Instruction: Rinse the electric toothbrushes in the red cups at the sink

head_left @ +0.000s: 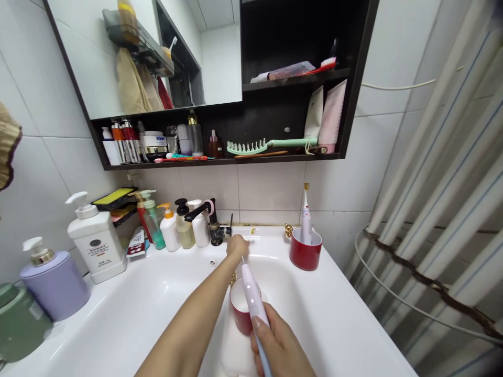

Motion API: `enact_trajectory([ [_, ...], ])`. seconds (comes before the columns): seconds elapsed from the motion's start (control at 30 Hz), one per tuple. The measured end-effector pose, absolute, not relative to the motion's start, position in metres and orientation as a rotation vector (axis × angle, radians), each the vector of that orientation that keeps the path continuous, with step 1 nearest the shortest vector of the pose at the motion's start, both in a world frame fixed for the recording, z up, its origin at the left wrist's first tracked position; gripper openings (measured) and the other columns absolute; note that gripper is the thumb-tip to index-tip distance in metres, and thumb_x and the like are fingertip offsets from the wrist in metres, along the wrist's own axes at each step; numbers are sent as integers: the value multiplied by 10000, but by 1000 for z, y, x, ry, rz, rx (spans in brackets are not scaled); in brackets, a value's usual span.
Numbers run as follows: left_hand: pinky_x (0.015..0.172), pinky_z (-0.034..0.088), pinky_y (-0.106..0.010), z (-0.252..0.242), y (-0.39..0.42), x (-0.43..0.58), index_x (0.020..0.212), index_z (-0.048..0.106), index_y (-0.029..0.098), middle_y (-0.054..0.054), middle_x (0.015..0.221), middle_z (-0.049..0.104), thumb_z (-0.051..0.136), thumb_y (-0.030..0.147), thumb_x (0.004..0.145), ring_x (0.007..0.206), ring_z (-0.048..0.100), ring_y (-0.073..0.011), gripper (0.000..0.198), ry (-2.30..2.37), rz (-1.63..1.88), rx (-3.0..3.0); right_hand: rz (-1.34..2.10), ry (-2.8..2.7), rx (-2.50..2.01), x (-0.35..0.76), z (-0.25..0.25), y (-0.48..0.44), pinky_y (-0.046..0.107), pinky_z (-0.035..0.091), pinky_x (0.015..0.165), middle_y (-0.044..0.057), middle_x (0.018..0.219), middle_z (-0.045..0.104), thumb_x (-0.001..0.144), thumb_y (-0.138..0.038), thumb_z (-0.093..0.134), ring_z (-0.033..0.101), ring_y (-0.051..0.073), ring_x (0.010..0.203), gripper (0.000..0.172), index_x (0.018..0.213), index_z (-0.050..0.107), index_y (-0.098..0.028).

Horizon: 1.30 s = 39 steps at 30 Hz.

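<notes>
My right hand [281,343] is wrapped round the lower handle of a white and pink electric toothbrush [252,296], which points up and away from me. My left hand [237,245] reaches forward over the white sink [338,319]. Its fingers are closed round the brush's thin neck, just right of the black faucet [211,220]. A red cup [240,309] with a white inside sits just under the toothbrush handle, over the basin. Whether a hand holds the cup is hidden.
A second red cup [305,254] with another electric toothbrush stands at the sink's back right. Pump bottles [96,238] and small bottles line the left and back rim. A dark shelf [236,159] holds a green comb [267,145]. A striped curtain [444,209] hangs right.
</notes>
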<state>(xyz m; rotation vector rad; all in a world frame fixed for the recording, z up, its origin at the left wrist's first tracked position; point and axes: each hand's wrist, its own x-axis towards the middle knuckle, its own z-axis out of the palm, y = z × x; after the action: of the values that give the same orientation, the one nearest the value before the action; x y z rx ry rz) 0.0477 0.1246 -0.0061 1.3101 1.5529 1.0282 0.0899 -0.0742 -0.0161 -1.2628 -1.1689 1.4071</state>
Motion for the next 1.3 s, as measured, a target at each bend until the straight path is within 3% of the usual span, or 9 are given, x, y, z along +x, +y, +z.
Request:
enact_trajectory([
  [0.1,647,350,-290,-16,132,63,431,438,137,-145,701,575,563,74,475,830,484,-245,146,1701,976,1477,1371,-1163,-1233,92,-17,-72,186,282,338,-49,498,387,656,-501,309,343,52,328,497,1029,324,-172],
  [0.2,655,343,-297,-20,136,71,474,468,129,-177,770,561,554,81,488,846,476,-255,99,1778,922,1612,1290,-1226,-1216,91,-19,-70,207,313,398,-40,459,399,630,-521,337,377,78,380,565,1029,341,-121],
  [0.47,734,306,-309,-20,129,39,592,505,137,-141,904,512,511,185,567,905,445,-240,54,1805,893,1785,1274,-1213,-1249,87,-19,-71,213,314,396,-41,441,396,620,-506,355,369,78,373,545,990,368,-107],
  [0.53,742,301,-313,-21,127,30,549,492,131,-144,885,517,507,123,556,916,437,-242,19,1801,890,1744,1288,-1192,-1252,86,-19,-72,206,310,387,-45,444,393,627,-485,363,355,68,365,524,992,361,-111],
  [0.67,700,337,-301,-16,119,21,438,433,132,-132,714,553,483,32,537,874,465,-238,149,1712,896,1574,1309,-1135,-1269,86,-23,-70,188,291,360,-53,467,392,639,-454,368,336,48,346,465,982,356,-141],
  [0.8,577,407,-253,-3,92,5,520,444,138,-61,562,543,467,143,615,666,542,-164,98,1477,925,1359,1389,-1086,-1247,87,-26,-67,167,227,297,-65,479,390,661,-449,331,309,28,282,418,971,332,-169],
  [0.93,587,430,-219,7,52,-18,613,437,142,-22,592,545,434,232,667,586,542,-94,105,1194,1008,1106,1552,-1062,-1119,82,-29,-70,155,213,282,-70,459,397,644,-455,362,321,23,264,388,891,342,-156],
  [1.07,589,442,-259,8,27,-31,626,424,133,-19,570,546,507,214,620,521,539,-103,117,831,1080,675,1690,-1042,-1038,75,-30,-75,147,225,286,-58,477,421,641,-459,380,364,25,281,327,787,363,-167],
  [1.3,527,429,-241,8,19,-30,620,405,126,-26,538,546,536,210,596,486,536,-114,157,814,1101,636,1765,-1007,-1003,73,-30,-76,147,259,269,-48,506,436,647,-460,385,373,36,302,393,921,332,-183],
])
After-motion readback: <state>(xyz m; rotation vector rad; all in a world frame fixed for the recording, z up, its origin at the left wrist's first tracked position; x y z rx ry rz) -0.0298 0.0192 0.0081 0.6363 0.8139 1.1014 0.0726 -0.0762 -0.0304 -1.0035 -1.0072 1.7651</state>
